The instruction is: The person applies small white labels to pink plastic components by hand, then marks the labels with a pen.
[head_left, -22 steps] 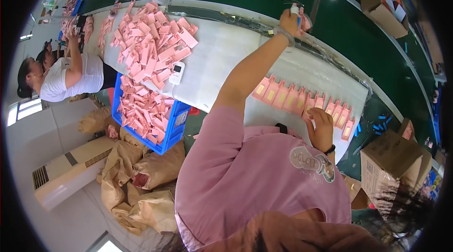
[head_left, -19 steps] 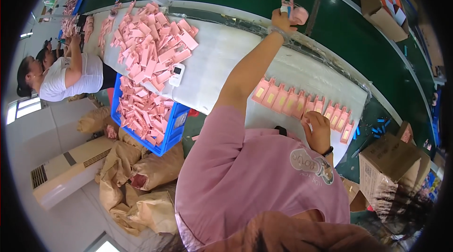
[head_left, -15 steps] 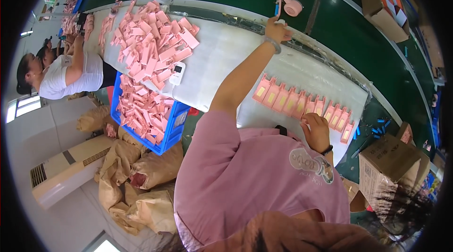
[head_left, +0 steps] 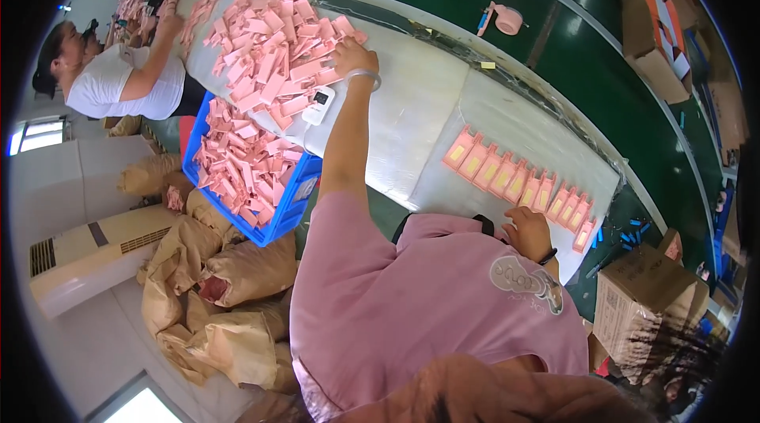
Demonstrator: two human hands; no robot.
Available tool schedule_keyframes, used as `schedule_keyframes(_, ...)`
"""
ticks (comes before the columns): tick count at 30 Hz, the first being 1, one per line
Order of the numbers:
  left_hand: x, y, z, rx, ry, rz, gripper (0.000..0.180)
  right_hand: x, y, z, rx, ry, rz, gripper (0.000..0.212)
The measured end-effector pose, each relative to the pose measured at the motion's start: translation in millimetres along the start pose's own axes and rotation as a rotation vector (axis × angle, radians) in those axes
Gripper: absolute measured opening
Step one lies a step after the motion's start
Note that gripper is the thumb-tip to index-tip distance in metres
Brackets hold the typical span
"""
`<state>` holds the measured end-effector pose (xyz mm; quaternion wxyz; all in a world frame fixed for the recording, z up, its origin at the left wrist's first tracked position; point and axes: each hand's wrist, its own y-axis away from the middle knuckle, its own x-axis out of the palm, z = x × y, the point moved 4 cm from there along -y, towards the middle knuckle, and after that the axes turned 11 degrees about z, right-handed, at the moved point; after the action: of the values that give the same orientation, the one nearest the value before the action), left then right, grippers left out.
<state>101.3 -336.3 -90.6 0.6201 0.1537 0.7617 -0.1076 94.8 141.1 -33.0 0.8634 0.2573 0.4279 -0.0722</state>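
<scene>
My left hand (head_left: 353, 59), a band round its wrist, is at the right edge of a big heap of pink plastic parts (head_left: 273, 35). Its fingers are apart and touch the outermost pieces; no piece is clearly gripped. Just below that wrist a small white device with a dark screen (head_left: 318, 104) lies against the heap. My right hand (head_left: 529, 233) rests with loosely bent, parted fingers at the near side of a slanting row of flat pink pieces (head_left: 503, 176), each bearing a pale yellow rectangle. Nothing shows in its grasp.
A blue crate (head_left: 273, 231) full of pink parts stands left of my body. Beyond the table runs a green conveyor (head_left: 467, 7) carrying pink assemblies with round heads (head_left: 508, 20). A yellow slip (head_left: 488, 65) lies near the table edge. Cardboard box (head_left: 645, 296) at right; another person (head_left: 127, 78) far left.
My left hand has moved left from the conveyor edge, beside a round-headed pink assembly, to the heap. That assembly stays on the conveyor. The right hand remains by the row, its fingers slightly withdrawn.
</scene>
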Motion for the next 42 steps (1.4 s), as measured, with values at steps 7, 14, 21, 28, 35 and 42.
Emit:
schedule_keyframes(7,10,-14,8,-0.026,-0.156,0.029,0.038,3,-7,14,0.002,0.012,0.036,0.023)
schedule_keyframes(14,-10,-1,32,0.101,0.060,-0.005,0.053,4,-5,22,0.024,-0.023,0.041,0.023)
schedule_keyframes(21,55,106,40,0.143,1.141,0.518,0.050,8,-6,26,0.042,-0.024,0.040,0.023)
schedule_keyframes(28,23,204,0,0.689,0.501,0.194,0.042,13,-4,29,0.044,-0.022,0.048,0.022)
schedule_keyframes(35,20,220,-1,0.861,0.399,0.241,0.045,15,-3,26,0.055,-0.051,0.041,0.021)
schedule_keyframes(42,31,225,0,0.948,0.277,0.283,0.058,13,-5,23,0.058,-0.066,0.057,0.022)
